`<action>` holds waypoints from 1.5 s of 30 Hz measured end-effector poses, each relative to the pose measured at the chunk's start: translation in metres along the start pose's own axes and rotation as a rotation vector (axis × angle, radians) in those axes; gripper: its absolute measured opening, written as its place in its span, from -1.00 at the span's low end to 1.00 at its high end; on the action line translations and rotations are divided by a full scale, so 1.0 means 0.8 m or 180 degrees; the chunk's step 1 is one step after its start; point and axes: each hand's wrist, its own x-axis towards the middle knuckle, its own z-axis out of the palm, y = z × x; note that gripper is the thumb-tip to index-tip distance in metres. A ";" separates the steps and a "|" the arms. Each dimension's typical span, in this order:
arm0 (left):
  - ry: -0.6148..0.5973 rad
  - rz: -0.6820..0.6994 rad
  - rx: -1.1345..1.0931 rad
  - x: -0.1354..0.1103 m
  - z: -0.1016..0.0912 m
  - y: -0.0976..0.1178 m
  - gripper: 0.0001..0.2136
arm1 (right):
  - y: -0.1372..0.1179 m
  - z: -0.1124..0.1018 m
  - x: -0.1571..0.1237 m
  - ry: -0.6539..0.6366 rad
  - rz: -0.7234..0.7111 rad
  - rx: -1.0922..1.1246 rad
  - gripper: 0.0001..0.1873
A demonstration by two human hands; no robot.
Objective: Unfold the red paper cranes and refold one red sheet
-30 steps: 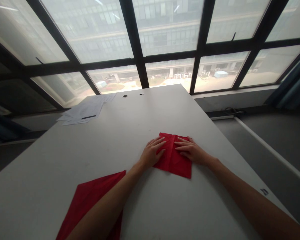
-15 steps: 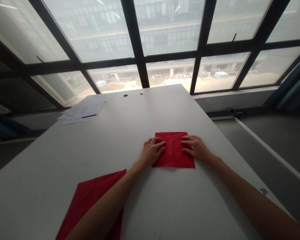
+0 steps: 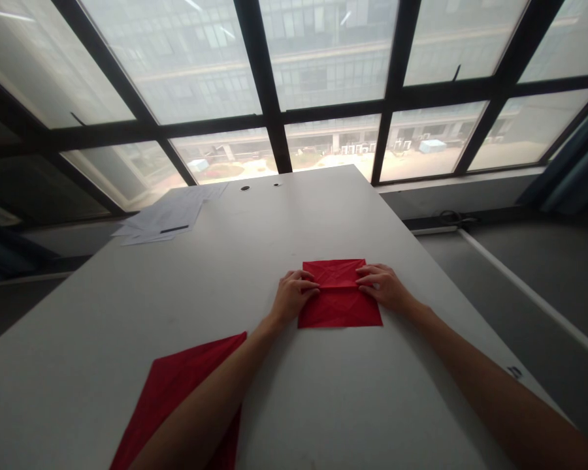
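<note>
A creased red square sheet (image 3: pixel 340 310), paper or thin cloth, lies on the white table in front of me. A raised ridge runs across its middle from side to side. My left hand (image 3: pixel 294 294) is closed at the sheet's left side, thumb and fingers pinching one end of the ridge. At the opposite end my right hand (image 3: pixel 381 286) pinches the ridge the same way. Beneath my left forearm lies a larger red sheet (image 3: pixel 186 372), partly hidden by the arm.
White papers (image 3: pixel 166 212) with a dark pen (image 3: pixel 174 229) on them lie at the table's far left. Two small round holes, one of them a dark cable hole (image 3: pixel 245 188), sit near the far edge. The white table (image 3: pixel 255 261) ends at large windows.
My fingers have drawn together on the sheet's sides, and my thumbs have moved up. A ridge has risen across the middle of the sheet, which lay flatter before.
</note>
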 end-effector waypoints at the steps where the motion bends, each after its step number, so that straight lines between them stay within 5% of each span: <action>1: 0.0017 0.0015 -0.0024 0.000 0.000 0.000 -0.91 | -0.001 0.000 0.001 0.0041 -0.0005 0.0036 -0.87; 18: 0.0398 -0.0075 0.0180 0.001 -0.004 0.008 -0.93 | -0.014 -0.008 0.004 0.0316 0.0037 -0.0166 -0.90; 23: 0.0512 -0.0077 -0.0002 0.002 -0.006 0.005 -0.91 | -0.011 -0.007 0.004 0.0209 0.0159 -0.0196 -0.88; 32: 0.0922 -0.0155 -0.0553 0.003 -0.005 0.011 -0.91 | -0.019 -0.004 0.005 0.0644 0.0026 0.0368 -0.86; 45: 0.0512 0.0289 -0.0678 -0.003 -0.001 0.018 -0.90 | -0.044 0.003 0.006 0.0623 -0.0019 0.0531 -0.88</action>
